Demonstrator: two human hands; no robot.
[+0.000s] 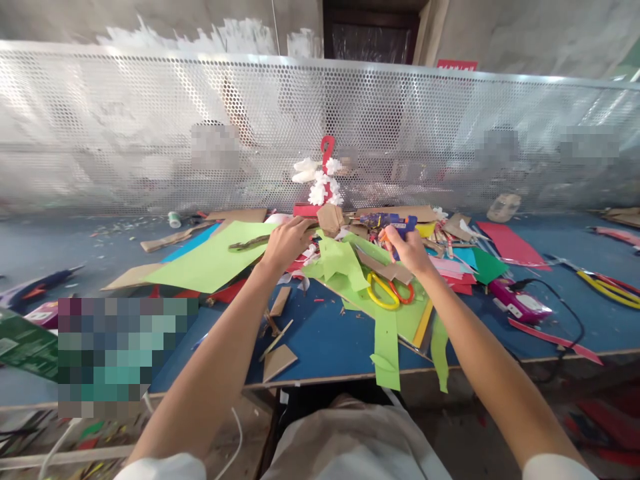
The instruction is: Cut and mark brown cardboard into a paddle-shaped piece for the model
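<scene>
My left hand [287, 241] is closed around a dark brown, twig-like stick [249, 245], which sticks out to the left of my fingers. By its right end is a brown many-sided cardboard piece [330, 221]; whether the two are joined I cannot tell. A blue glue gun [389, 220] with an orange trigger is gripped in my right hand [407, 250], its nozzle pointing left close to the cardboard. Beneath my hands lie light green paper scraps [345, 260]. Yellow-and-orange-handled scissors [383, 291] rest on them, with their blades hidden.
Behind the work stands a red hooked figure [327, 153] with white flower shapes, before a perforated metal screen [270, 120]. A green sheet [215, 257] lies left. To the right are a purple box [520, 301] with a black cord, pliers [607, 280] and red paper [513, 243].
</scene>
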